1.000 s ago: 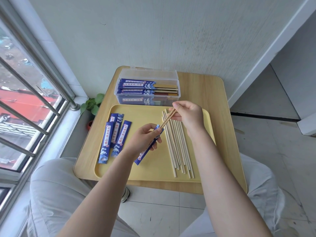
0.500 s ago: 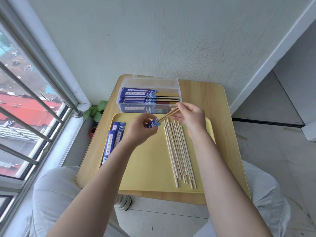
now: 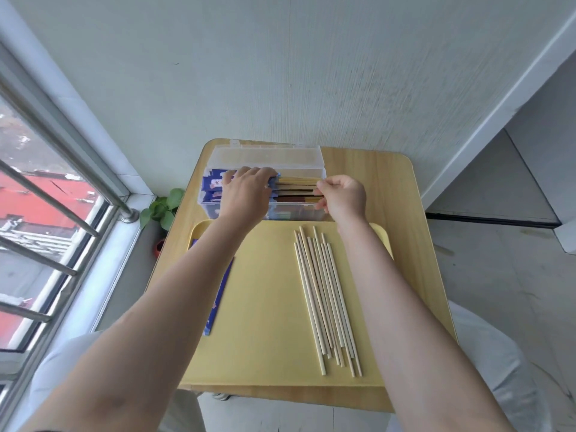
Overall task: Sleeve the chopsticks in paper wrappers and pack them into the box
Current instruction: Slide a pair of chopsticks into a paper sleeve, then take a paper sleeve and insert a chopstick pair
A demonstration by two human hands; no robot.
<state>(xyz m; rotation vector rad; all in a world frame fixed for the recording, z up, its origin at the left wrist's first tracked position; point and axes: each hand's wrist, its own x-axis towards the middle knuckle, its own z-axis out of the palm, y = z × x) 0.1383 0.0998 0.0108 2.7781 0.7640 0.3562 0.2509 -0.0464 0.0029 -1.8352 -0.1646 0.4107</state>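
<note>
Both hands are up at the clear box (image 3: pixel 268 155), in the upper middle of the frame. The box stands on the far end of one small wood table (image 3: pixel 405 232), just behind one yellow tray (image 3: pixel 265 307).

The left hand (image 3: pixel 246 194) lies flat on the blue wrappers (image 3: pixel 212 182) in the box, fingers close together. The right hand (image 3: pixel 344 198) has curled fingers that pinch the bare wood ends of the sleeved chopsticks (image 3: pixel 296 182) in the box. About three rows of sleeved pairs show; the hands hide the rest, so an exact count cannot be made.

On the tray, at the middle right, lie about ten loose chopsticks (image 3: pixel 324 294), side by side. Left of them one spare wrapper (image 3: pixel 218 300) peeks out by the left arm; more may hide under it.

One green plant (image 3: pixel 163 208) sits left of the table, by the window.
</note>
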